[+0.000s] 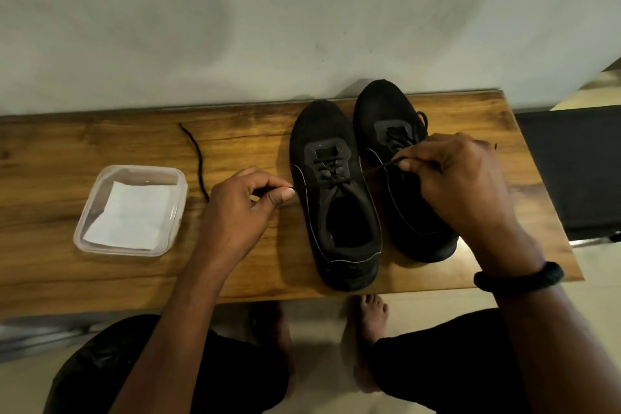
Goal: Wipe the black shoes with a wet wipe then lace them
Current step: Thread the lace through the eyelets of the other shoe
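Clear square plastic tub holding a folded white wet wipe sits toward the left end of the brown wooden worktop. Loose end of the black shoelace trails toward the back edge.

Left hand: forearm comes in over the front edge, knuckles up, thumb and forefinger fingers pinched shut on the lace just left of the shoe.

Left black shoe with thin pale trim line: long axis runs front-to-back, toe to the back edge, heel near the front edge.

Right black shoe: parallel, just beside, set further back.

Right hand: over the right shoe, fingers clamped on the other lace run; black wristband.
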